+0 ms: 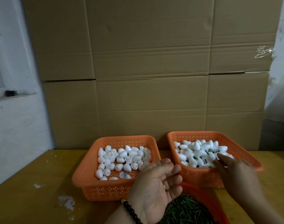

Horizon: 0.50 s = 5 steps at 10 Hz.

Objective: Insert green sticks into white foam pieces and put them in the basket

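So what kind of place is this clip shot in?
Probably a small workshop or packing room: flattened cardboard cartons line the wall, and orange baskets of foam pieces sit on a worn wooden table.

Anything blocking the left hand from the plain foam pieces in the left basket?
Nothing visible. The left hand, palm up and empty, hovers at the left basket near rim; the foam pieces lie uncovered.

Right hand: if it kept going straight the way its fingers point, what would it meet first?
Probably the white foam pieces with green sticks heaped in the right orange perforated plastic basket. The right hand reaches over the near rim, fingers extended at the pile; contact is unclear.
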Each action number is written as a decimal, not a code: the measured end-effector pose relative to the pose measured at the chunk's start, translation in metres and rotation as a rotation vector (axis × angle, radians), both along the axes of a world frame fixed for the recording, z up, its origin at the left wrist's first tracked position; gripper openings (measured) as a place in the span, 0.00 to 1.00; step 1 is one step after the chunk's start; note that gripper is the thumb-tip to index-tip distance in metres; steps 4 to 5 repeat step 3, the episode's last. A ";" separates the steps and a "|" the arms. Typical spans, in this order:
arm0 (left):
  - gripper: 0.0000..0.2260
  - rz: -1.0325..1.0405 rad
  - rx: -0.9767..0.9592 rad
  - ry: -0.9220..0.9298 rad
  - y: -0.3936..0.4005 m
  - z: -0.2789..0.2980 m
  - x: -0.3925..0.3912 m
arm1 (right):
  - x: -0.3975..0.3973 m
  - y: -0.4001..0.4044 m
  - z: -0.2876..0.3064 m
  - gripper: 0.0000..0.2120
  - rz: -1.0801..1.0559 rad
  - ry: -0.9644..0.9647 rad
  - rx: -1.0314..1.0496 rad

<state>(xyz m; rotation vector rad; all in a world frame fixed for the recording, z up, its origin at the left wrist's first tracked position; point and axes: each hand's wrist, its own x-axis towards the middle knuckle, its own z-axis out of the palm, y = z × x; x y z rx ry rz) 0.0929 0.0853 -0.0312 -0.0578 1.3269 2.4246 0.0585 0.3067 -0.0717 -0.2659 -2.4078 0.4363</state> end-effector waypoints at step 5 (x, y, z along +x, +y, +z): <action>0.08 0.081 0.005 0.010 0.001 0.000 -0.002 | 0.000 0.001 0.002 0.04 0.069 0.112 -0.058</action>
